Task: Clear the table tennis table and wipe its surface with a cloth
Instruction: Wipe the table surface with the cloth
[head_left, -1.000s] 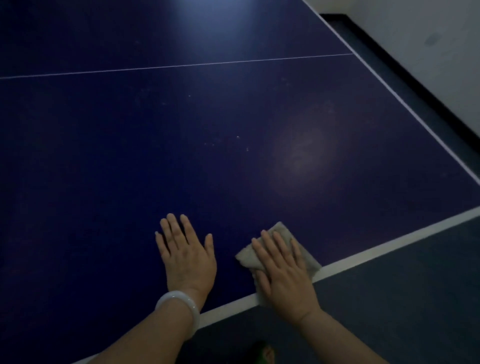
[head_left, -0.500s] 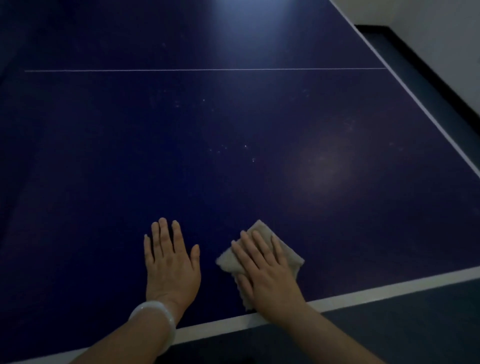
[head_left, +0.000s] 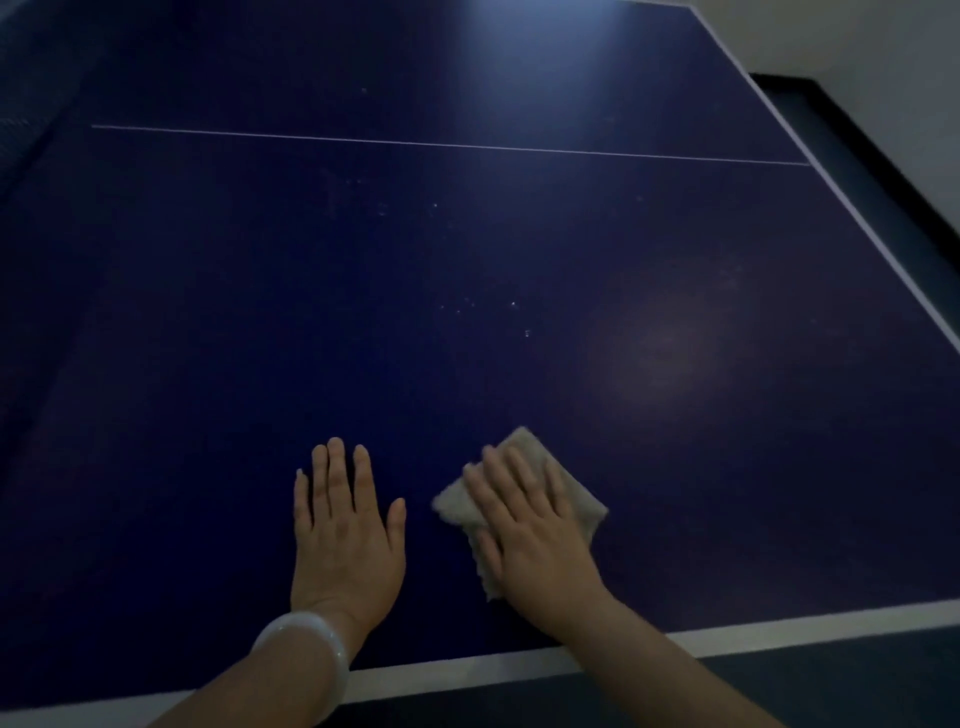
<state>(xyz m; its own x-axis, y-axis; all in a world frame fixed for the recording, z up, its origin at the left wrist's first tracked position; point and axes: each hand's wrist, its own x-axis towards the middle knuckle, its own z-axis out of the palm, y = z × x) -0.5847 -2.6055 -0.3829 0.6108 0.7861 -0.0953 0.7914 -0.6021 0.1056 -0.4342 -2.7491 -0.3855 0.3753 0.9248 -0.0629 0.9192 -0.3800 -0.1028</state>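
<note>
Right hand (head_left: 535, 540) flat, fingers straight, pressing a folded cloth (head_left: 582, 499) onto the dark blue table (head_left: 363, 312). Left hand (head_left: 345, 540) spread wide, palm down just beside it, holding nothing. No containers in view.

One table tennis table (head_left: 260, 338), dark blue. One cloth (head_left: 524, 452), folded, pressed flat beneath the right hand (head_left: 530, 540). Two hands: the left hand (head_left: 345, 540) flat on the bare surface, just left of the cloth-pressing hand. One pale bangle (head_left: 306, 649), at the left wrist. One thin white line (head_left: 441, 145), well beyond both hands.
</note>
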